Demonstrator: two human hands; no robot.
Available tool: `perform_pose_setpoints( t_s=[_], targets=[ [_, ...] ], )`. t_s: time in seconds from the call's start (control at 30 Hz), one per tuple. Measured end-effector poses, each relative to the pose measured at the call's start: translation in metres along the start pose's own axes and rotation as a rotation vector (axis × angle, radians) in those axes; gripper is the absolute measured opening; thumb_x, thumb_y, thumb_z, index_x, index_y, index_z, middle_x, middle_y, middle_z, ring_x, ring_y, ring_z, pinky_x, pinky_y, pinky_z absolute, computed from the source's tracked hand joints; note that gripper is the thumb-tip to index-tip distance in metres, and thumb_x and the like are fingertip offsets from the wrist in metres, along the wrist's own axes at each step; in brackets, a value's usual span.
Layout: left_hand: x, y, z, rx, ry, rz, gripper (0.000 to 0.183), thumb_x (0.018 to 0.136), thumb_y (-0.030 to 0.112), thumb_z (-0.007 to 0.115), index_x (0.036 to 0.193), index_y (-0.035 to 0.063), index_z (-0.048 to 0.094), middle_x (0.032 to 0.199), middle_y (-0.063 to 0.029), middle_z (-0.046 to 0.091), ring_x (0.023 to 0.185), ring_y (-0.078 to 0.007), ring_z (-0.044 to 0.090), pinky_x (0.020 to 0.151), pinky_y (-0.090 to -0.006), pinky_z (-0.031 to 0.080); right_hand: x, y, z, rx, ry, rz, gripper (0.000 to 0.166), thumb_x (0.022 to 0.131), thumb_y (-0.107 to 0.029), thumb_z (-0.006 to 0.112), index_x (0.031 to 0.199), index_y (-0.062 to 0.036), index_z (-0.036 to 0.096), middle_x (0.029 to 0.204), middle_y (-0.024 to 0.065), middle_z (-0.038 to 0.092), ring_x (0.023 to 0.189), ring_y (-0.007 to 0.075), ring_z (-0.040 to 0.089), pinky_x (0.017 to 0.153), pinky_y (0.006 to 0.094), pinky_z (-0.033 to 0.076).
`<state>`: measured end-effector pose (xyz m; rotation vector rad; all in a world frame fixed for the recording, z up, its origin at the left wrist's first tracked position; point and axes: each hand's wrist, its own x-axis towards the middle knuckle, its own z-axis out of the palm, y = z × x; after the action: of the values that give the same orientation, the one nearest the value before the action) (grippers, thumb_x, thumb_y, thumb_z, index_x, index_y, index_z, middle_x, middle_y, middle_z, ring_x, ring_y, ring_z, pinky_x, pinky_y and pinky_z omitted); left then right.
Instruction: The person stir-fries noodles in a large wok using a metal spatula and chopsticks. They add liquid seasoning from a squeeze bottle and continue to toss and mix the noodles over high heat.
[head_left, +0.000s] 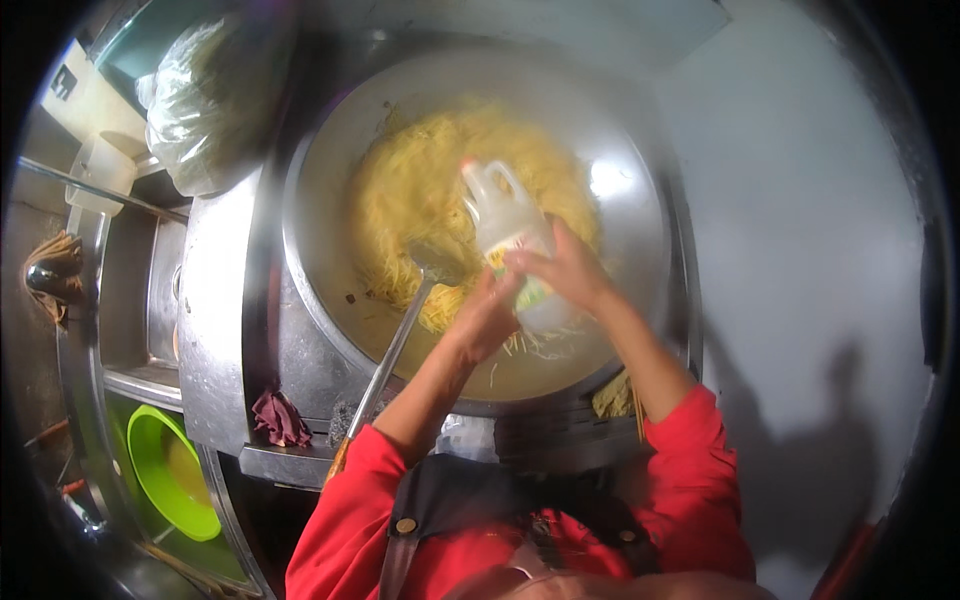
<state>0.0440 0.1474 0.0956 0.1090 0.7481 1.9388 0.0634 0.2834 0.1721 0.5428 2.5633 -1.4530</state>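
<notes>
Both of my hands hold a translucent plastic jug (510, 217) with a handle, a red-tipped spout and a printed label, tilted over a very large metal wok (311, 285). My left hand (487, 311) grips the jug's lower left side, and my right hand (570, 266) clasps it from the right. Beneath them, steaming yellow shreds (405, 180), possibly noodles or shredded vegetable, fill the wok's middle. A long-handled metal ladle or spatula (401, 330) rests with its head in the food and its wooden grip by my left forearm. Whether anything pours from the jug, I cannot tell.
Left of the wok stand a steel counter (214, 315), a stuffed clear plastic bag (206, 112), a sink (161, 300) and a lime-green basin (142, 457). A dark red cloth (280, 420) lies near the front edge. A yellowish cloth or sponge (615, 395) sits at the wok's lower right.
</notes>
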Motion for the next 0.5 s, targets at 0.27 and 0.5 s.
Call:
perform_pose_setpoints(
  t_s=[0.27,0.5],
  targets=[
    [0.111,-0.015,0.002,-0.301,-0.260,0.060,0.053,0.087,0.037,0.050,0.127,0.0057,0.034,0.123,-0.0111,0.044,0.109,-0.0271,0.048,0.091,-0.0447,0.041,0.064,0.050,-0.058,0.098,0.164,0.078,0.064,0.068,-0.043,0.069,0.108,0.0041,0.050,0.094,0.0141,0.059,0.085,0.0221,0.058,0.074,0.0328,0.045],
    [0.062,-0.086,0.075,-0.227,-0.098,-0.196,0.047,0.089,0.027,0.050,0.126,0.0031,0.034,0.120,-0.0134,0.046,0.108,-0.0266,0.048,0.091,-0.0425,0.041,-0.067,0.044,-0.082,0.161,0.245,0.284,0.043,0.075,-0.027,0.067,0.105,0.0006,0.053,0.089,0.0092,0.060,0.078,0.0156,0.057,0.069,0.0287,0.046]
  ],
)
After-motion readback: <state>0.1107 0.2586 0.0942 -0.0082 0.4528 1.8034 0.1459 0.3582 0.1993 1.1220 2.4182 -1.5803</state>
